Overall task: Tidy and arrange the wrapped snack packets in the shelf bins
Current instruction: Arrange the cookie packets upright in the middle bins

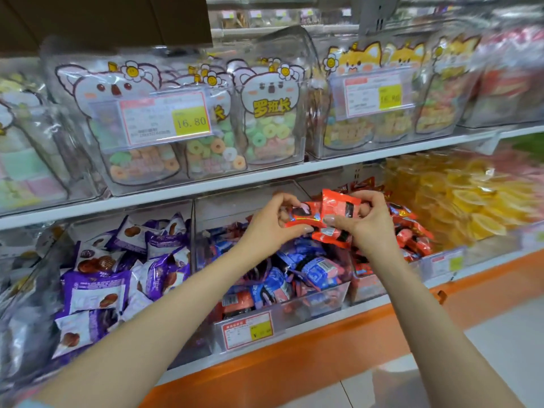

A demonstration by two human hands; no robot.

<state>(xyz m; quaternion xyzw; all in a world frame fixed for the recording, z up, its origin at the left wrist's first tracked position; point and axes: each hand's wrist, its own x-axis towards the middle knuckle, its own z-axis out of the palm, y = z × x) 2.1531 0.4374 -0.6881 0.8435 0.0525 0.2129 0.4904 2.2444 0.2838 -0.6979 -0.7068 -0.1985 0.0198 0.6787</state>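
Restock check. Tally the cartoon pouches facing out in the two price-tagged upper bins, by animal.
Koala pouches: 3 (the middle one is partly hidden behind the price label)
Fox pouches: 3
Total: 6

Red packets [329,214] glossy plastic film; bins [316,301] clear smooth plastic.

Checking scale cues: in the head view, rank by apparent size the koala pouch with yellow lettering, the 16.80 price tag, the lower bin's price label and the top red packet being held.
1. koala pouch
2. 16.80 price tag
3. lower bin's price label and top red packet look alike; the right hand hides part of the packet.
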